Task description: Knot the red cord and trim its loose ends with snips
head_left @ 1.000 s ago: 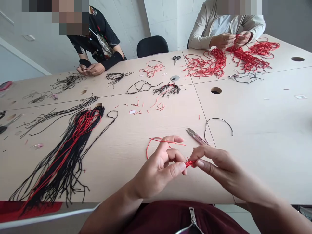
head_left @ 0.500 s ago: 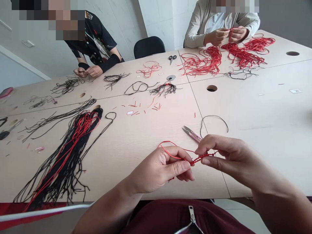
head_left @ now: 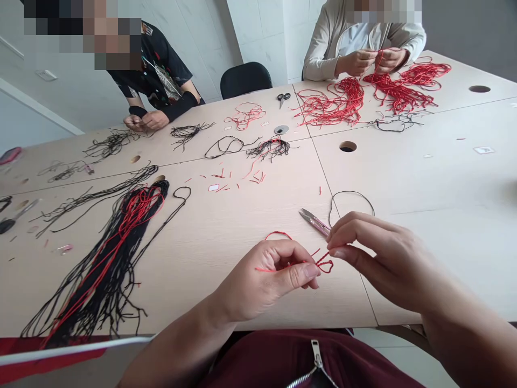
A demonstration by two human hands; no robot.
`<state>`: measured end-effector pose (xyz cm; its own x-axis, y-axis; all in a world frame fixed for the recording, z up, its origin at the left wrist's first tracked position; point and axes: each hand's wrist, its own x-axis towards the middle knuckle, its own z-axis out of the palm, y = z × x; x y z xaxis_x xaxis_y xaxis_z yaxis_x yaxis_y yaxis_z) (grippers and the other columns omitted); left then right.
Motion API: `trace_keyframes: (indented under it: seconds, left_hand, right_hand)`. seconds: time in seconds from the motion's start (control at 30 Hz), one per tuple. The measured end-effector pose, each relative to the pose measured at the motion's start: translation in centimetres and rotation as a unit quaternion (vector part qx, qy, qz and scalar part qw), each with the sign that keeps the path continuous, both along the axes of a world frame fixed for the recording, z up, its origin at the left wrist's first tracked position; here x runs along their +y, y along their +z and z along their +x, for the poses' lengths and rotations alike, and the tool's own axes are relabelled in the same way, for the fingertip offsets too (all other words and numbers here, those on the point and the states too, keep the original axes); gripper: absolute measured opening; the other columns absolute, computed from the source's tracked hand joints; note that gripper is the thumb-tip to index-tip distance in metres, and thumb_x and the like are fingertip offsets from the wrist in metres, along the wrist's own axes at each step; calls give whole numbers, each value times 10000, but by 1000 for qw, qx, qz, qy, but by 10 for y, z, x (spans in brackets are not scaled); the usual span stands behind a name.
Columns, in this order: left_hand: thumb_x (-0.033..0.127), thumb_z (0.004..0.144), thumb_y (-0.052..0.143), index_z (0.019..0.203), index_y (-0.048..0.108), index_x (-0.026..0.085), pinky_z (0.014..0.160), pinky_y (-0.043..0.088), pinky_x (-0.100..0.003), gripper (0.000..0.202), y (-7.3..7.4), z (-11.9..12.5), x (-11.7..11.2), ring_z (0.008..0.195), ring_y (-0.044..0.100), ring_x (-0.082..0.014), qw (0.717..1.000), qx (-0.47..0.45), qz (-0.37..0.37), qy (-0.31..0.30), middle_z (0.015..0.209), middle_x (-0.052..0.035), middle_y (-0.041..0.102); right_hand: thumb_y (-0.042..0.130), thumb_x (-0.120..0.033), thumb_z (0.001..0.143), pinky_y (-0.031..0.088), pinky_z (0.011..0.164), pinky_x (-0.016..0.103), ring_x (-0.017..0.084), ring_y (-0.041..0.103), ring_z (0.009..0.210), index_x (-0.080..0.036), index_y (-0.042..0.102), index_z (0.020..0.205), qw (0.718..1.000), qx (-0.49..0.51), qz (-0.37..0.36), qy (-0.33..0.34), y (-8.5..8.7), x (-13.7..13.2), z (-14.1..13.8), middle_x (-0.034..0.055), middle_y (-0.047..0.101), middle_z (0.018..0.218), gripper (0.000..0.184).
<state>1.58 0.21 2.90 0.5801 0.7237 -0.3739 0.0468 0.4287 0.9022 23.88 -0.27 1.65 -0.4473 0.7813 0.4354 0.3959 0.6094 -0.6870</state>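
Note:
Between thumb and forefinger, my left hand [head_left: 278, 275] pinches a red braided cord [head_left: 325, 266]. A small loop of it sticks out to the right of the fingertips, and another stretch arches above the knuckles. My right hand [head_left: 375, 253] is closed at the fingertips on a strand of the same cord, just up and right of the loop. Thread snips [head_left: 314, 221] with pinkish handles lie on the table behind my right fingers, which hide their lower end. A thin black cord [head_left: 352, 192] curves beyond that hand.
Black cords with red strands [head_left: 109, 258] lie in a long bundle at left. Red cord snippets [head_left: 256, 178] are scattered mid-table. Across the table, one person handles red cords [head_left: 347, 102] and another dark cords [head_left: 109, 143]. Black scissors [head_left: 283, 99] lie far back.
My right hand has drawn its fingertips closer together at the strand. The doubled red cord between my hands now shows as a small loop by my left thumb.

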Motion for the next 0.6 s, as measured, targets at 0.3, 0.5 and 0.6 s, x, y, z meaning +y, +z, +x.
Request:
trace_keyframes:
  seconds: [0.3,0.5,0.6]
  left_hand:
    - [321,828,807,740,754,156,629,496,-140,194,-2,-1,-4,619,642,-69,993,-64,-86,39,653,-4,716]
    - [377,784,856,700,752,148,621,509,-161,265,-8,-18,-5,601,650,-85,990,-61,-109,60,636,-15,715]
    - [372,766,872,700,747,148,606,510,-172,264,-13,-19,-4,591,650,-91,984,-86,-139,73,643,-15,712]
  right_hand:
    - [528,-58,981,504,690,229,126,634,787,-191,575,898,991,16,113,-67,-4,4,9,16,638,853,163]
    - [675,-201,916,424,579,318,183,626,701,-242,630,832,949,80,119,-279,-14,19,40,9,677,806,104]
    - [666,-264,926,436,584,336,197,636,670,-250,636,808,939,57,102,-322,-19,26,45,12,678,759,123]
